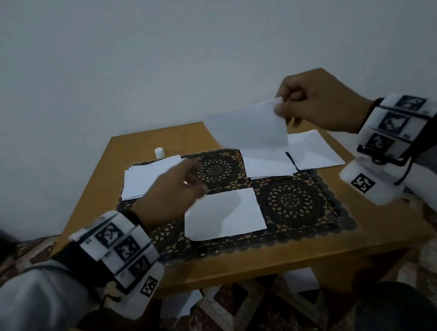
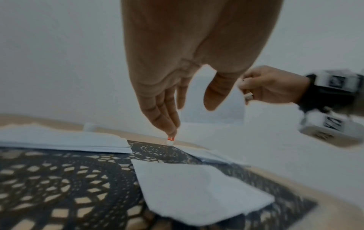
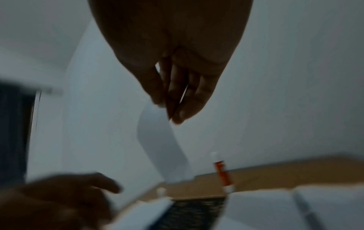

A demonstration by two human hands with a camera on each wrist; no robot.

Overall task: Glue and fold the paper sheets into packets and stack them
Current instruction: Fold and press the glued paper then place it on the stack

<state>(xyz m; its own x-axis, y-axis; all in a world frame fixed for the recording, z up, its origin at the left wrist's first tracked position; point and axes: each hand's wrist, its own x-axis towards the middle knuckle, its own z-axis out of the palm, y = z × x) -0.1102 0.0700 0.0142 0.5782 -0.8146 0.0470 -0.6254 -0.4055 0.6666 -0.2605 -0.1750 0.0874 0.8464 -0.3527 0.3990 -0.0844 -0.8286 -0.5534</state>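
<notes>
My right hand pinches the corner of a white paper sheet and holds it in the air over the far right of the table; the right wrist view shows the sheet hanging from thumb and fingers. My left hand hovers over the black lace mat with straight fingers and holds nothing. Just right of it a single sheet lies flat on the mat. A paper stack sits at the left and two more stacks at the right. An orange glue stick stands upright at the back.
A small white cap stands on the wooden table behind the left stack. Loose papers lie on the patterned carpet under the table. A plain wall rises directly behind the table.
</notes>
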